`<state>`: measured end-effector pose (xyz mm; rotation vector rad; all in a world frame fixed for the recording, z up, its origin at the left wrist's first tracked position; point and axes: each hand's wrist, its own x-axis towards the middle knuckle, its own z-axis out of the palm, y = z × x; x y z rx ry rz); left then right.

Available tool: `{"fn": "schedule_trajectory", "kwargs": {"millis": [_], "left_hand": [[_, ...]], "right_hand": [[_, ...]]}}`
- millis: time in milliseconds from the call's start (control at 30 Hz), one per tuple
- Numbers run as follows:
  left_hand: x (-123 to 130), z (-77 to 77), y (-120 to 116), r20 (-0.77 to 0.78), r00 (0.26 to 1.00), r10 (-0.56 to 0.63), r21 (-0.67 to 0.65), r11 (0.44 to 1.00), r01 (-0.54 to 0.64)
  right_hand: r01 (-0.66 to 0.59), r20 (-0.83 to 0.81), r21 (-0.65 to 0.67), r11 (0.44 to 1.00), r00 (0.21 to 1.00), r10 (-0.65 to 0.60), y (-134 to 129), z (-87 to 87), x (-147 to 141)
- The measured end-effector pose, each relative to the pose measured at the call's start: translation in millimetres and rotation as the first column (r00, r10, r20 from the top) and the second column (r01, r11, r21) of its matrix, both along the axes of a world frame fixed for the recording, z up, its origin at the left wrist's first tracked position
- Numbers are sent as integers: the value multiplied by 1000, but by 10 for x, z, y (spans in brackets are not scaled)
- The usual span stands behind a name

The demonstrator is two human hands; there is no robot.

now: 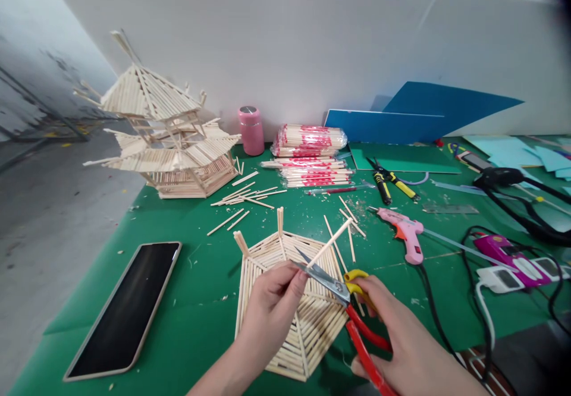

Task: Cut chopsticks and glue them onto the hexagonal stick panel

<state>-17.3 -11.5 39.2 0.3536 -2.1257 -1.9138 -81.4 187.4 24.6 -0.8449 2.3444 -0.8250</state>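
Observation:
Pinched between the thumb and fingers of my left hand [273, 301] is a pale wooden stick [331, 242], slanting up to the right. My right hand [401, 330] grips a pair of scissors [335, 286] with red and yellow handles. Their blades are parted and meet the stick close to my left fingertips; whether they touch it I cannot tell. Beneath both hands lies a many-sided panel of glued sticks [323, 336], with short upright stick bundles [280, 222] at two of its corners. My left hand hides part of the panel.
A stick-built pagoda model [178, 155] stands at the back left, near a pink flask [251, 131]. Wrapped chopsticks [312, 140] and loose sticks [250, 197] lie around. A phone [125, 307] is at left; pliers [388, 182], a pink glue gun [404, 232] and corded power strip [513, 259] at right.

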Motion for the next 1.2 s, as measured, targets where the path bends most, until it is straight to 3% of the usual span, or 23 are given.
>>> {"fn": "schedule_trajectory", "kwargs": {"millis": [133,333,767,967,1100,1200], "left_hand": [[5,-14,-15,19,1000,-6,-140,990,9],[8,-22,-13,-69,996,-56,-305,952,32],[73,-46,41,-150,976,-158,-497,865,64],[71,35,54,-175,972,-157,-626,779,13],[73,89,32,-160,973,-169,-719,695,3],[81,69,28,-138,978,-158,-731,682,7]], "right_hand": [[2,17,-24,1000,1000,-2,19,-22,30],[63,80,-47,997,995,-59,18,-30,77],[103,126,-120,987,988,-88,-142,-17,151],[42,238,-150,988,971,-5,-227,56,148],[80,220,-239,968,975,-27,-271,31,150],[103,205,-260,960,978,-50,-289,-12,159]]}}
